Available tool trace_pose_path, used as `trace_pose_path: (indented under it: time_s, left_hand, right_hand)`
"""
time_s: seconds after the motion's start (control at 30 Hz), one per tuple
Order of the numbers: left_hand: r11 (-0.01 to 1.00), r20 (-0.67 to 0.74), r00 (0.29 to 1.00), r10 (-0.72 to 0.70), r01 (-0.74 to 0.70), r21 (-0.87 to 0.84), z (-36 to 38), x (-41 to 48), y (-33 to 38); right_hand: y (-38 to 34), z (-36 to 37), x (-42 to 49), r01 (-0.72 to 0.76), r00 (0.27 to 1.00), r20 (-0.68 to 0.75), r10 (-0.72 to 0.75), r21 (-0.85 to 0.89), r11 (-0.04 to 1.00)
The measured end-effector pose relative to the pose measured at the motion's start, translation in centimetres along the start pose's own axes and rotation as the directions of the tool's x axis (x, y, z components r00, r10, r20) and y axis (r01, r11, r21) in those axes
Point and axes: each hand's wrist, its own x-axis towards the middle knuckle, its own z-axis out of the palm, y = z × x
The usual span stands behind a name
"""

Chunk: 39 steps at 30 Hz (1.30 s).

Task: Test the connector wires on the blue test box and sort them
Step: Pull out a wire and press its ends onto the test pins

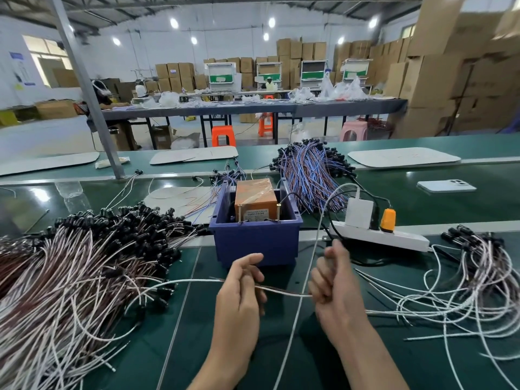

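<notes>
Holding a wire (284, 291) before the blue box (256, 243)

Hemmed by a tangled left pile (70, 266) and right pile (467, 288) of thin white-brown leads with black plugs on the green bench (197, 333). Power strip (394, 240) behind, white cable (315, 249) crossing between the hands. Pinched by the left hand (242, 294), gripped in the right hand (334, 282), just before the squarish plastic box.

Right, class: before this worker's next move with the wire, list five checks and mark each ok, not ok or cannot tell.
1. Wire gripped by left hand and right hand: ok.
2. Blue test box directly ahead of hands: ok.
3. Two screws on its front rim bare: ok.
4. Wire touching screws: not ok.
5. Orange tester powered: cannot tell; plugs sit in power strip.
</notes>
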Motion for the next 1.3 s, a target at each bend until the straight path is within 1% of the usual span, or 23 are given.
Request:
trace_pose_path:
  time_s: [0.03, 0.07, 0.1, 0.17, 0.23, 0.3, 0.33, 0.43, 0.53, 0.63, 0.73, 0.83, 0.9, 0.97, 1.1, 1.3]
  left_hand:
    - [0.999, -0.012, 1.000, 0.026, -0.026, 0.032, -0.1, 0.0, -0.1]
    - [0.996, -0.027, 0.998, 0.057, -0.055, 0.073, -0.2, 0.0, -0.2]
    - [0.988, -0.045, 0.994, 0.096, -0.090, 0.122, -0.4, 0.1, -0.3]
    - [0.959, -0.077, 0.979, 0.186, -0.164, 0.230, -0.7, 0.3, -0.3]
    - [0.930, -0.089, 0.965, 0.246, -0.210, 0.301, -1.1, 0.5, -0.2]
    - [0.887, -0.086, 0.953, 0.289, -0.233, 0.399, -1.7, 0.8, -0.4]
    - [0.853, -0.080, 0.944, 0.321, -0.252, 0.458, -1.9, 1.0, -0.4]
    - [0.792, -0.048, 0.923, 0.381, -0.299, 0.532, -2.6, 1.3, -0.6]
    - [0.793, -0.024, 0.923, 0.385, -0.317, 0.520, -2.7, 1.4, -0.5]
    - [0.828, -0.092, 0.913, 0.397, -0.313, 0.465, -2.9, 1.8, -0.4]
    - [0.890, -0.210, 0.901, 0.379, -0.293, 0.349, -3.3, 2.3, -0.1]
    - [0.948, -0.315, 0.901, 0.298, -0.240, 0.211, -3.6, 2.6, 0.4]
    - [0.968, -0.356, 0.903, 0.239, -0.193, 0.159, -3.9, 2.9, 0.4]
    - [0.981, -0.399, 0.898, 0.185, -0.149, 0.120, -4.5, 3.6, 0.1]
    - [0.994, -0.459, 0.883, 0.097, -0.063, 0.088, -6.3, 4.7, -0.8]
    - [0.995, -0.550, 0.829, 0.100, -0.075, 0.069, -9.1, 5.9, -0.9]
  right_hand:
    - [0.5, 0.4, -0.4, 0.020, 0.999, 0.042, -0.012, -0.190, 0.982]
    - [1.0, 0.8, -0.8, 0.053, 0.995, 0.098, -0.019, -0.360, 0.932]
    - [1.5, 1.3, -1.3, 0.099, 0.986, 0.169, -0.019, -0.480, 0.872]
    - [2.5, 2.1, -2.3, 0.177, 0.944, 0.327, 0.038, -0.602, 0.778]
    - [3.1, 2.5, -2.9, 0.220, 0.880, 0.452, 0.148, -0.663, 0.716]
    - [3.3, 2.6, -3.3, 0.236, 0.828, 0.511, 0.229, -0.690, 0.685]
    - [3.4, 2.6, -3.4, 0.226, 0.817, 0.514, 0.260, -0.701, 0.677]
    - [3.7, 2.5, -3.5, 0.229, 0.816, 0.493, 0.301, -0.755, 0.614]
    - [3.8, 2.5, -3.4, 0.248, 0.820, 0.488, 0.300, -0.775, 0.581]
    - [3.9, 2.4, -3.2, 0.286, 0.833, 0.487, 0.260, -0.784, 0.551]
    - [4.2, 2.3, -3.2, 0.341, 0.843, 0.499, 0.201, -0.784, 0.518]
    - [4.4, 2.0, -3.1, 0.345, 0.848, 0.493, 0.195, -0.793, 0.503]
    - [4.4, 1.9, -3.0, 0.340, 0.852, 0.485, 0.196, -0.799, 0.497]
    - [4.2, 1.8, -3.0, 0.343, 0.859, 0.481, 0.175, -0.796, 0.498]
    - [3.9, 1.5, -2.9, 0.338, 0.886, 0.454, 0.094, -0.771, 0.540]
    - [3.6, 1.3, -3.0, 0.353, 0.902, 0.431, 0.028, -0.774, 0.526]
